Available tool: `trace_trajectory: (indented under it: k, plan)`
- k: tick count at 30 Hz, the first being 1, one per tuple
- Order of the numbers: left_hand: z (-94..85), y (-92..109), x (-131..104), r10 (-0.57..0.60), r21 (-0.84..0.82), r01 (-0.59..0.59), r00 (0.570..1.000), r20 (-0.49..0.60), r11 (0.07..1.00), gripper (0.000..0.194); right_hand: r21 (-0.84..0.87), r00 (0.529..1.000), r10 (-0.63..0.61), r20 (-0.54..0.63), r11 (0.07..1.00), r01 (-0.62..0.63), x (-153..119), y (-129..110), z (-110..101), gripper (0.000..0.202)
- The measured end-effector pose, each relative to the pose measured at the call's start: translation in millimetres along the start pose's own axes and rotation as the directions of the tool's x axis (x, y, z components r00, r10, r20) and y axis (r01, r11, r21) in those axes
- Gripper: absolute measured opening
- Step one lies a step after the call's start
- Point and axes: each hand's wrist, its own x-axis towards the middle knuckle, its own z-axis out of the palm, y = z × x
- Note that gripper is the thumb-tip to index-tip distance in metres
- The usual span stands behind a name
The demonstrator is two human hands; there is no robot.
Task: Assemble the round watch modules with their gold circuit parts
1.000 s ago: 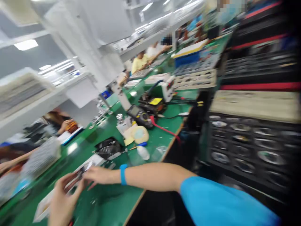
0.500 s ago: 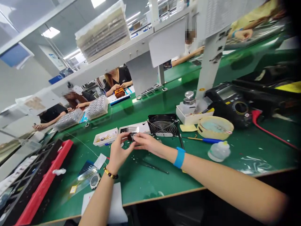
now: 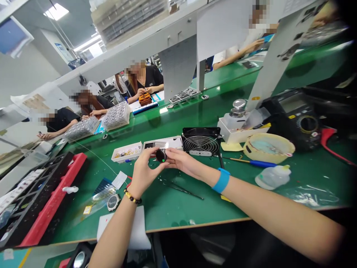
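Between my two hands, above the middle of the bench, is a small round black part (image 3: 161,155) with a bright green dot on its face. My left hand (image 3: 145,167), with a bead bracelet at the wrist, grips it by the left side between thumb and fingers. From the right, my right hand (image 3: 181,162) pinches it with thumb and fingertips; a blue band circles that wrist. The part's exact kind is too small to tell. Tweezers (image 3: 184,189) lie on the green bench just below the hands. A round watch case (image 3: 113,202) rests further left.
Behind my hands stand a tray of small gold parts (image 3: 127,152) and a black fan (image 3: 201,142). To the right are a yellow dish (image 3: 267,148), a blue-handled tool (image 3: 262,163) and a squeeze bottle (image 3: 273,177). A red-edged black rack (image 3: 55,197) borders the left. Several co-workers sit opposite.
The camera view has shifted and tilted slightly. The black part has turned in my fingers, so its face with the green dot now shows. Both hands keep their hold.
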Motion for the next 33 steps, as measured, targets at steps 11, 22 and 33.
trace_trajectory:
  k: [11,22,33]
  plan:
    - [-4.6,-8,2,0.080,0.088,-0.090,0.991,0.111,0.992,0.054,-0.006,0.997,0.074,-0.019,0.997,-0.074,3,3,1,0.035]
    - [-17.9,-12,-4,0.107,0.057,-0.112,0.990,0.086,0.992,0.043,-0.160,0.996,0.077,-0.047,0.984,-0.083,11,16,4,0.037]
    - [-13.2,-13,-3,0.060,-0.152,-0.047,0.995,0.083,0.987,0.048,-0.148,0.998,0.032,-0.059,0.988,-0.040,12,19,0,0.050]
